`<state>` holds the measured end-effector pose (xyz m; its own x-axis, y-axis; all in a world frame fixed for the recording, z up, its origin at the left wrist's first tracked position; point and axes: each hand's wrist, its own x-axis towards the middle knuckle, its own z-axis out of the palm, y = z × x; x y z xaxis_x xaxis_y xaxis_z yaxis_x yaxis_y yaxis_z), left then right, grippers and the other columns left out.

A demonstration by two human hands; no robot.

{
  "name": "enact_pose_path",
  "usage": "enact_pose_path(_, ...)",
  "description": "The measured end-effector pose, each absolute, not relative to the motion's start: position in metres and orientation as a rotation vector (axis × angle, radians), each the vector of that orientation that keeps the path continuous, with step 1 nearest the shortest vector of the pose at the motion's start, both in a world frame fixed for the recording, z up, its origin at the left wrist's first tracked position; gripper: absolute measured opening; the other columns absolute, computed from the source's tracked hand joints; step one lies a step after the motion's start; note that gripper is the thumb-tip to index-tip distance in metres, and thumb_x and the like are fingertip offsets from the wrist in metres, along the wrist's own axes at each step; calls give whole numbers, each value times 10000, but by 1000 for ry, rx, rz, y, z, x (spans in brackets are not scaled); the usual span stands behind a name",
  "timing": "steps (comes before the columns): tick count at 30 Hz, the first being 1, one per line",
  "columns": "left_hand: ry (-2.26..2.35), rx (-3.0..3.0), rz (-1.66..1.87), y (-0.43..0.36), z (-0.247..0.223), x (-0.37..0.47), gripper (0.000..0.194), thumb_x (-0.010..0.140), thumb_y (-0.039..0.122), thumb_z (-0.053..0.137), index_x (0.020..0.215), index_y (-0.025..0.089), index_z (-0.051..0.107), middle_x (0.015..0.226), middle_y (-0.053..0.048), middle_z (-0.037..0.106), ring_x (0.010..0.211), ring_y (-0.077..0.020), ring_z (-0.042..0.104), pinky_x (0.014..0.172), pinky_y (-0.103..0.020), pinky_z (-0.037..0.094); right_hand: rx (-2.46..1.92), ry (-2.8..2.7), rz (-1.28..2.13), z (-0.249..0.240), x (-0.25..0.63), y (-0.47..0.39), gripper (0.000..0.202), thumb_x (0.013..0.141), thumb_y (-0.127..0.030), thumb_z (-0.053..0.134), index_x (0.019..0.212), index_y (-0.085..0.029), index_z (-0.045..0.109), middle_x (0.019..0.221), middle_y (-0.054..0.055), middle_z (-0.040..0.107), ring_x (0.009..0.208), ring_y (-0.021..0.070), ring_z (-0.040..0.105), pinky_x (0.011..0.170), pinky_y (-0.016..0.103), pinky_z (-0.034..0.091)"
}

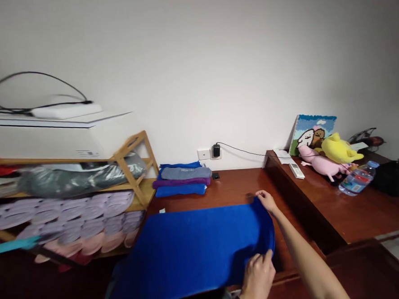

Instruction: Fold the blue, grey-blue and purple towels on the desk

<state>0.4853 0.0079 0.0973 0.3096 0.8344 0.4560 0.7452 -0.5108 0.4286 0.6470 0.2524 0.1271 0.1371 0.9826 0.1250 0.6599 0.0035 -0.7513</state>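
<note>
A blue towel (192,253) lies spread across the reddish-brown wooden tabletop, its right end lifted and curving upward. Close to the front edge, my left hand (257,274) has its fingers closed on the near right corner of the towel. Farther back, my right hand (266,201) pinches the far right corner, with its forearm reaching in from the lower right. Behind the towel sits a stack of folded towels (183,182) in blue, grey and purple.
At left, a wooden rack (136,171) carries rows of slippers (78,209) and a white box (43,141). On the raised right surface are a remote (297,171), plush toys (322,165) and a water bottle (358,179). A black plug (216,150) sits in the wall.
</note>
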Motion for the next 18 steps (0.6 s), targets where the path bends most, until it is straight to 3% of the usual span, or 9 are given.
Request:
enact_pose_path(4,1578,2190,1245,-6,122,404,452,925,124,534,1310,263,723,808,-33,830,655,-178,775,627,-236,609,-1528,-1862,630,161,574,258,290,928,-302,513,946,-201,784,899,60,799,820,214,742,821,325,583)
enact_pose_path(9,1727,1665,1487,-39,143,293,250,954,401,589,971,286,810,877,-32,856,771,-200,818,721,-228,640,-1271,-2225,565,194,442,252,329,928,-137,517,1110,-212,781,1185,72,779,1158,217,694,1086,326,482)
enact_pose_path(13,1909,1201,1494,-68,143,199,405,835,634,655,949,269,790,883,-62,856,836,-261,826,744,-283,659,-1125,-2490,510,201,316,246,319,951,-163,567,1201,-223,756,1259,90,721,1206,234,642,1095,335,461)
enact_pose_path(18,2164,997,1204,-83,119,100,379,810,582,526,913,283,734,817,-59,828,821,-306,805,731,-370,633,-1072,-2714,493,176,187,235,230,978,-236,597,1113,-255,782,1328,95,647,1198,268,608,1061,403,481)
